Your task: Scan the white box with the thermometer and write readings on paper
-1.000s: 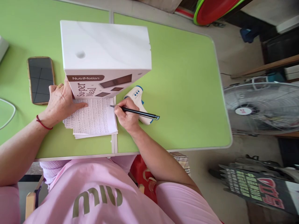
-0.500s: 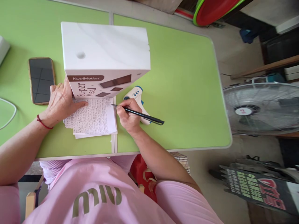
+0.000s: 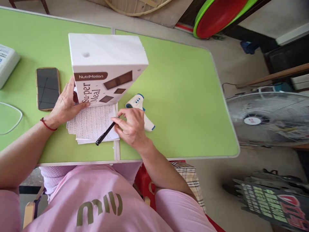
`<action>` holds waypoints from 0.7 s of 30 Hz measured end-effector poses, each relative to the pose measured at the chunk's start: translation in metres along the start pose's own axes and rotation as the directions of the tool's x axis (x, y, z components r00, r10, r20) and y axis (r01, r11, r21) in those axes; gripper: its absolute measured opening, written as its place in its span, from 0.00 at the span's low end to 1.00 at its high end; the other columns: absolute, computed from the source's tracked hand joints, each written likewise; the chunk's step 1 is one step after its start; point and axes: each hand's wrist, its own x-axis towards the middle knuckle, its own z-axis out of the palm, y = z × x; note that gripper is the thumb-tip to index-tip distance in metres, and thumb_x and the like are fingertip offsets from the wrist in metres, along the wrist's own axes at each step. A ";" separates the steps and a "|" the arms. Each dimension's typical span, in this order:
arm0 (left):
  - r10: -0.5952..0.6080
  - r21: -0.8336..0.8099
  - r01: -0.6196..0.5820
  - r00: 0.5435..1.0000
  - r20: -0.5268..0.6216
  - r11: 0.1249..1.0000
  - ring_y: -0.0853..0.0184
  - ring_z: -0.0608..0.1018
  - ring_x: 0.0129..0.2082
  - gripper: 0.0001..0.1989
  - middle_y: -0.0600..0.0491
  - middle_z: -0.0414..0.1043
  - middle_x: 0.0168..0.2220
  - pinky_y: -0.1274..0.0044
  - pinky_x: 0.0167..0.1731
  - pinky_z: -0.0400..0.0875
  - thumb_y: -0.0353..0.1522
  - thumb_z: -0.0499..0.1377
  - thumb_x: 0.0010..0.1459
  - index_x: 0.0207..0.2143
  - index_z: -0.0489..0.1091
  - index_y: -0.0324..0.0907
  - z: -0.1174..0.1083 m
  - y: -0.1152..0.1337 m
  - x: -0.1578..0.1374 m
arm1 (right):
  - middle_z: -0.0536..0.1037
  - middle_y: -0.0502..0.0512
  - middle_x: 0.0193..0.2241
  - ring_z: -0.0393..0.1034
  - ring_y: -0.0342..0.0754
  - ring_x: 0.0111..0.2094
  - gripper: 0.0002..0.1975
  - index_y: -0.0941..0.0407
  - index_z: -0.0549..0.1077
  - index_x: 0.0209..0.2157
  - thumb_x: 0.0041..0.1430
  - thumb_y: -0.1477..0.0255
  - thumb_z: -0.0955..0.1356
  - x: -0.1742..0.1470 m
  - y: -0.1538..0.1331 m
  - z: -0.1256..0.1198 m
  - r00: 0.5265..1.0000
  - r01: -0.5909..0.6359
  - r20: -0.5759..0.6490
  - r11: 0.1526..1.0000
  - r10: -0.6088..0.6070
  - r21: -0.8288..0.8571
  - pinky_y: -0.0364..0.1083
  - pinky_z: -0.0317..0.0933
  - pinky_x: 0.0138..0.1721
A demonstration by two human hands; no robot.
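My left hand point(image 3: 65, 102) grips the lower left corner of a white NutriMotion box point(image 3: 108, 51), its thumb on the printed front and its fingers at the side, partly hidden. The box stands at the far side of a stack of handwritten paper point(image 3: 94, 124). Over the right edge of the paper, my right hand point(image 3: 131, 126) is closed on a black pen point(image 3: 105, 132), which slants down to the left across the sheet. Behind that hand lies a white and blue infrared thermometer point(image 3: 137, 101), partly covered by it.
A phone point(image 3: 48, 88) in a brown case lies left of the box on the green table point(image 3: 178, 96). Further left are a white cable point(image 3: 18, 120) and a white device point(image 3: 7, 64). A fan point(image 3: 263, 119) stands beyond the table's right end.
The pen has swung round in my right hand, from pointing right to pointing down-left. My left thumb has moved from the paper onto the box's front. The view has shifted slightly.
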 end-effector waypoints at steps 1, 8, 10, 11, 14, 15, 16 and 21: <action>-0.017 -0.033 0.017 1.000 -0.013 0.999 0.41 0.79 0.62 0.37 0.42 0.76 0.59 0.55 0.57 0.80 0.57 0.69 0.64 0.66 0.67 0.49 0.000 0.001 0.000 | 0.81 0.54 0.40 0.70 0.54 0.43 0.14 0.47 0.85 0.40 0.64 0.81 0.72 0.001 -0.001 0.000 0.999 0.039 0.022 0.999 -0.039 0.009 0.59 0.61 0.50; -0.109 -0.316 0.089 0.993 -0.046 0.944 0.53 0.86 0.40 0.41 0.46 0.81 0.46 0.68 0.29 0.79 0.66 0.69 0.59 0.61 0.70 0.49 0.002 0.006 -0.002 | 0.83 0.52 0.39 0.71 0.52 0.43 0.15 0.46 0.86 0.47 0.71 0.79 0.71 0.003 -0.005 0.001 0.971 0.138 0.179 0.982 -0.160 0.129 0.58 0.58 0.53; -0.108 -0.352 0.090 0.994 -0.032 0.932 0.54 0.85 0.37 0.42 0.46 0.81 0.46 0.69 0.28 0.77 0.66 0.69 0.58 0.61 0.70 0.49 0.001 0.008 -0.002 | 0.84 0.52 0.38 0.71 0.51 0.42 0.15 0.47 0.85 0.48 0.73 0.79 0.69 0.003 -0.006 0.003 0.966 0.159 0.180 0.977 -0.184 0.144 0.58 0.58 0.54; -0.107 -0.358 0.091 0.994 -0.024 0.929 0.55 0.84 0.36 0.41 0.46 0.81 0.46 0.69 0.27 0.76 0.65 0.70 0.58 0.61 0.70 0.49 0.001 0.010 -0.002 | 0.84 0.52 0.38 0.72 0.51 0.42 0.15 0.48 0.85 0.48 0.73 0.79 0.69 0.003 -0.005 0.004 0.965 0.172 0.173 0.973 -0.198 0.155 0.58 0.59 0.54; -0.103 -0.354 0.096 0.995 -0.002 0.930 0.58 0.82 0.32 0.40 0.46 0.82 0.44 0.69 0.27 0.75 0.63 0.71 0.59 0.61 0.71 0.48 0.000 0.011 -0.002 | 0.84 0.54 0.38 0.73 0.52 0.41 0.10 0.50 0.85 0.46 0.72 0.75 0.71 0.003 0.002 0.007 0.969 0.174 0.134 0.960 -0.207 0.220 0.57 0.63 0.50; -0.102 -0.354 0.095 0.995 -0.001 0.930 0.58 0.82 0.31 0.40 0.46 0.82 0.45 0.68 0.27 0.75 0.63 0.71 0.59 0.61 0.71 0.48 0.000 0.011 -0.002 | 0.84 0.54 0.37 0.73 0.52 0.40 0.08 0.50 0.85 0.44 0.71 0.73 0.71 0.002 0.006 0.007 0.980 0.141 0.105 0.962 -0.170 0.235 0.56 0.65 0.48; -0.103 -0.354 0.095 0.995 -0.002 0.930 0.58 0.82 0.31 0.40 0.46 0.82 0.46 0.68 0.28 0.76 0.63 0.70 0.59 0.62 0.71 0.48 0.000 0.010 -0.002 | 0.83 0.54 0.36 0.73 0.53 0.40 0.07 0.50 0.85 0.41 0.70 0.72 0.71 0.001 0.012 0.007 0.992 0.085 0.072 0.969 -0.104 0.234 0.56 0.66 0.46; -0.118 -0.332 0.111 0.993 -0.001 0.937 0.62 0.76 0.26 0.38 0.49 0.81 0.38 0.70 0.22 0.70 0.64 0.69 0.60 0.60 0.73 0.49 0.001 0.005 -0.003 | 0.81 0.65 0.45 0.74 0.61 0.46 0.16 0.55 0.79 0.46 0.56 0.68 0.75 -0.005 0.045 -0.002 0.931 -0.363 -0.062 0.930 0.360 -0.059 0.59 0.72 0.45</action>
